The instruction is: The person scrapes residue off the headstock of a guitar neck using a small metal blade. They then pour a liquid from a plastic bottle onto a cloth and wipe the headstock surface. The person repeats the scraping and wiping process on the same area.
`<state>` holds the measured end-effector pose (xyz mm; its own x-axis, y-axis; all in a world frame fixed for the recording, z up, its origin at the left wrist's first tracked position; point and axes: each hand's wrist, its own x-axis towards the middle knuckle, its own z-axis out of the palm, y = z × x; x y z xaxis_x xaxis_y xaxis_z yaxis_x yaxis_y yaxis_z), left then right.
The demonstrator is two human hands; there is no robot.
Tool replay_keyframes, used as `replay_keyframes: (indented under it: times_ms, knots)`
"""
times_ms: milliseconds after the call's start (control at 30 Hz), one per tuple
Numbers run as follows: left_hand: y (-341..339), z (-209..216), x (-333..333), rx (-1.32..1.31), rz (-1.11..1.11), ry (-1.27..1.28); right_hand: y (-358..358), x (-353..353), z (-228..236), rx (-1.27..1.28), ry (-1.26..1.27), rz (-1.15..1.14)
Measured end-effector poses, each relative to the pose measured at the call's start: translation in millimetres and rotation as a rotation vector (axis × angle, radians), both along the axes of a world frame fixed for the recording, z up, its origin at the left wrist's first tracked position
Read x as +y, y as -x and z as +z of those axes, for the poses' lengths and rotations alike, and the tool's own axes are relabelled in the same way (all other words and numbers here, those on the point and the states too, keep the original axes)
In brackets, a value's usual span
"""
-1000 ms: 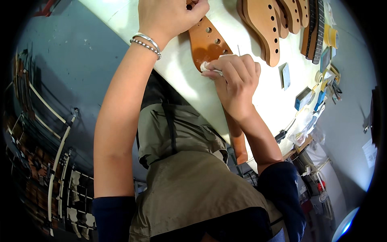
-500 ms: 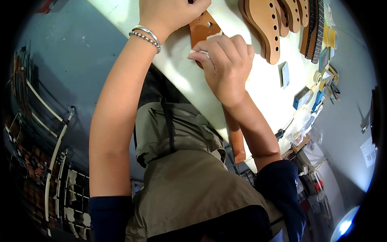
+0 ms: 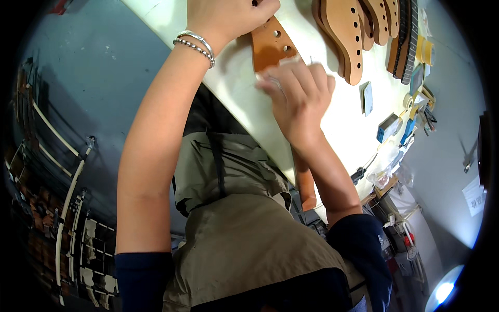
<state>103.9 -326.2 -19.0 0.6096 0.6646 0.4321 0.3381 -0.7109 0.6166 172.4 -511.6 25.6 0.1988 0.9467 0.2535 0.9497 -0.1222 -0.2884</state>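
Observation:
At the top edge, my left hand (image 3: 231,18) is closed over the end of an orange-brown guitar neck's headstock (image 3: 267,49), partly cut off by the frame. My right hand (image 3: 301,99), a little blurred, pinches a white cloth (image 3: 288,61) against the lower part of that headstock. Round holes show in the wood between my hands. Below my right forearm a brown wooden shaft (image 3: 305,184) juts past the table edge; my arm hides whether it belongs to the same neck.
Several unfinished guitar necks (image 3: 340,36) lie at the upper right of the pale table (image 3: 234,96), beside necks with dark fretboards (image 3: 409,41). Yellow tape (image 3: 425,50), a small card (image 3: 367,99) and a blue box (image 3: 389,127) sit near the right edge. A rack (image 3: 73,208) stands lower left.
The headstock and both hands have shifted slightly right and toward me. My right hand with the cloth is now farther down, uncovering more of the holed wood.

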Motion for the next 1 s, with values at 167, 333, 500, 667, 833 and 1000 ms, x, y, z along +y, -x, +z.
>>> replay_keyframes:
  times_ms: [167, 333, 500, 667, 833, 1000]
  knots:
    - [2.1, 2.2, -0.2, 0.019, -0.008, 0.033, 1.9, -0.3, -2.9, -0.017, -0.048, -0.002]
    - [-0.9, -0.5, -0.3, 0.001, -0.01, 0.022, -1.4, 26.4, -8.9, -0.106, -0.083, 0.033]
    - [1.7, -0.7, -0.3, -0.002, -0.003, 0.023, 3.7, -0.3, -3.7, -0.036, -0.052, -0.005]
    - [0.5, 0.2, -0.3, 0.002, 0.005, -0.007, 3.9, 5.2, -2.4, -0.086, -0.054, -0.008]
    - [0.3, 0.6, 1.3, 0.012, 0.002, 0.014, 2.7, 10.5, -4.6, -0.089, -0.053, 0.0]
    - [1.5, -0.3, -0.9, -0.003, 0.003, 0.007, 5.2, 3.2, -4.0, -0.044, -0.048, -0.019]
